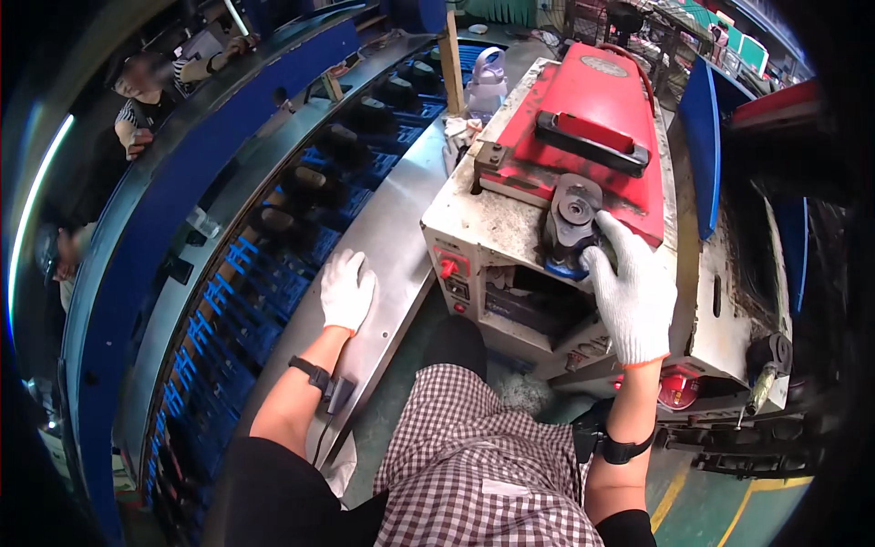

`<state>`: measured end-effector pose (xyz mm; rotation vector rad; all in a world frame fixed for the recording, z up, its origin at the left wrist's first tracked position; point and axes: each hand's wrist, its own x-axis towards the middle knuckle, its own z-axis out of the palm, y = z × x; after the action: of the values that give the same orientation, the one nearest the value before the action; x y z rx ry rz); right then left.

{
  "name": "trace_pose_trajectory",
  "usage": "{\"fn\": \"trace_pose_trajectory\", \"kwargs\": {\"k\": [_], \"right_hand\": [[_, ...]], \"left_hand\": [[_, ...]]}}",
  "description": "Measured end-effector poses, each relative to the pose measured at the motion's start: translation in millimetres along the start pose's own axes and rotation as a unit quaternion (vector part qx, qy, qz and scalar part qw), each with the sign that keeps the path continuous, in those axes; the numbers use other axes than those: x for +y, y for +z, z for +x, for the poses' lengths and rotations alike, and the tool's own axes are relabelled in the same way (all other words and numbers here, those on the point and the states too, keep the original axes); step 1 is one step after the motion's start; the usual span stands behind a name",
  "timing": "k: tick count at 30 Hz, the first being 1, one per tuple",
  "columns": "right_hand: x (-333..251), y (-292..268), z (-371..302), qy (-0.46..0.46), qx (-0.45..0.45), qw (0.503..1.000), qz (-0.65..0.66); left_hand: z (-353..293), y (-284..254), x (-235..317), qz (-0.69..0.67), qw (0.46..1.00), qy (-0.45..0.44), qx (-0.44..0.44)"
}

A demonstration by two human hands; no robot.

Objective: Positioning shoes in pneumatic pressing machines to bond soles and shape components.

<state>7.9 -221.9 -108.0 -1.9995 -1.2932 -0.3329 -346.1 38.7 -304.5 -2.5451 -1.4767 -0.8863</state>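
Observation:
My left hand (347, 292), in a white knit glove, lies flat on a bare metal ledge (394, 214) beside the conveyor, holding nothing. My right hand (633, 296), gloved the same way, has its thumb and fingers on the near right side of a grey, rounded block (574, 214) with a round socket in its top and a dark blue lower part. It looks like a shoe last, though its lower side is partly hidden. The block is at the front edge of a worn white machine (497, 228), against its red lid (583, 109) with a black handle (592, 144).
Left of the ledge runs a conveyor with blue racks (214, 305) and dark shoe-like pieces. A lilac bottle (488, 80) and spare gloves (460, 137) stand beyond the ledge. The machine's front has a red switch (448, 267) and an opening. Two people are across the conveyor.

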Motion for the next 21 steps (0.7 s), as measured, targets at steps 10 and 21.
{"fn": "trace_pose_trajectory", "kwargs": {"k": [10,21], "right_hand": [[-1.2,-1.3,-0.4,-0.023,0.003,0.999,-0.041],[-7.3,0.5,1.3,0.038,-0.02,0.999,0.009]], "left_hand": [[3.6,-7.4,3.4,0.006,0.996,-0.065,-0.053],[-21.7,-70.7,-82.2,-0.02,0.88,-0.407,0.243]]}}
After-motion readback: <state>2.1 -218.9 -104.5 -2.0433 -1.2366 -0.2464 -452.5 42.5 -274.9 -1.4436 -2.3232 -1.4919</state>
